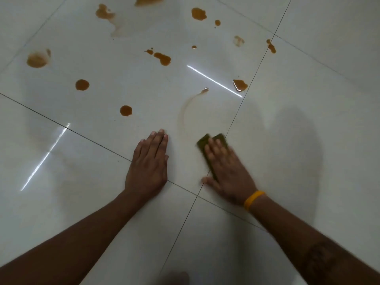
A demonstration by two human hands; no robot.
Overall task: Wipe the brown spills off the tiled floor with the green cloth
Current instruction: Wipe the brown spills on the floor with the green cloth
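Glossy pale tiled floor (308,99) with thin dark grout lines crossing it, shiny enough to throw back a couple of bright light streaks. Brown spills (164,58) are dotted all over the far half: a smudgy blob on the far left (38,59), two neat round drops nearer the middle (82,84) (125,110), a messy splash up top (104,13), and more small puddles off to the right, one sitting right by a grout line (240,85). There's also a faint curved brown smear (185,112) trailing down toward the hands.

Left hand (149,161) is pressed flat on the tile, palm down, fingers straight and close together, holding nothing.

Right hand (226,171) is also flat and spread open, palm down on top of the green cloth (203,141), pinning it to the floor right over a grout line. The cloth looks folded into a dark olive rectangle, and only its far end and left edge poke out past the fingertips. That hand is motion-blurred. There's a plain yellow band (254,199) on that wrist, and I can't make out any writing on it.
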